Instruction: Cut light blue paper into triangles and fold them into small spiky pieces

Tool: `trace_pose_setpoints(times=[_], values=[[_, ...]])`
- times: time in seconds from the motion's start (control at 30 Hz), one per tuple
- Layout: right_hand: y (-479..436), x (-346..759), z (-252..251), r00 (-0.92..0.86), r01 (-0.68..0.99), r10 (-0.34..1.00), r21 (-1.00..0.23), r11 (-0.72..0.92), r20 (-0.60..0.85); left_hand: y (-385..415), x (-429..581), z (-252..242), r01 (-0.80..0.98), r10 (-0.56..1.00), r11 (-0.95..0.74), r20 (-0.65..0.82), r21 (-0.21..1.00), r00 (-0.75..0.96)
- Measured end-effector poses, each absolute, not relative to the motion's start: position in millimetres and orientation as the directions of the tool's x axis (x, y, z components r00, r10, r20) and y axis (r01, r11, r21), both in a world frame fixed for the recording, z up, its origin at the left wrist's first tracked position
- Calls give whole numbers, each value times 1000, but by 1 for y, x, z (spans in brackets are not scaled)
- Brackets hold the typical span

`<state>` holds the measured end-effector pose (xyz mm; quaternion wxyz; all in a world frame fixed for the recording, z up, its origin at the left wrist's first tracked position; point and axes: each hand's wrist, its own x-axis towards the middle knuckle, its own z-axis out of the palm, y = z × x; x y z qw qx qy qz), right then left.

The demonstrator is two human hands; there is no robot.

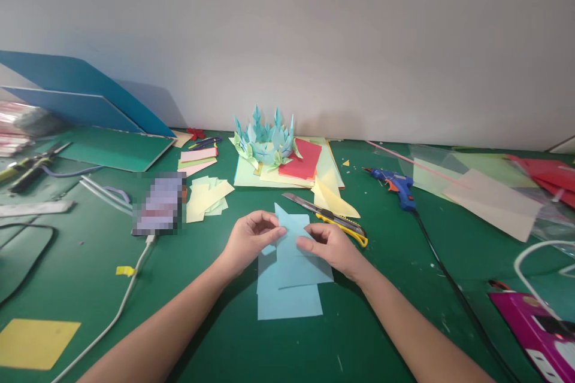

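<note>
Between my two hands I hold a light blue sheet of paper (299, 269), with its upper left corner sticking up in a point. My left hand (254, 239) pinches the sheet's left edge between thumb and fingers. On the right side, my right hand (332, 245) grips it the same way, thumb on top. Beneath it, more light blue paper (290, 304) lies on the green table, partly covered. A yellow utility knife (344, 224) with its blade out rests just beyond my right hand. Behind stands a folded blue and green paper crown-like piece (267, 146).
Pale paper slips (209, 196) and a phone (160, 203) on a white cable lie to the left. A blue glue gun (398, 185) with a black cord is at right, near loose paper sheets (494, 203). A magenta power strip (530, 323) sits at the right edge.
</note>
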<state>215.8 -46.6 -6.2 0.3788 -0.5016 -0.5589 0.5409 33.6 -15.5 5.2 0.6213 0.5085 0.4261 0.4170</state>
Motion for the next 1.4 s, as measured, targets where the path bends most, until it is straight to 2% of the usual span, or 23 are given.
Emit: trace_pose_setpoints(times=[0.23,0.37,0.47,0.7,1.27,1.4], values=[[-46,214,-2,-222,208,960,-970,-126,-172,-17,35,7,-220,947,165,-92,961,309],[-48,213,-1,-254,195,945,-968,-158,-206,-18,36,7,-179,936,148,-79,973,344],[-49,212,-3,-215,148,954,-973,-178,-208,-18,36,5,-138,939,123,-70,983,338],[-49,210,-10,-95,31,969,-973,-228,-230,-18,34,2,25,924,184,-182,983,335],[-49,209,-15,-67,-44,966,-967,-251,-248,-18,31,0,64,905,181,-191,982,380],[-48,210,-15,-50,-15,965,-966,-257,-256,-18,33,-1,29,915,132,-133,991,382]])
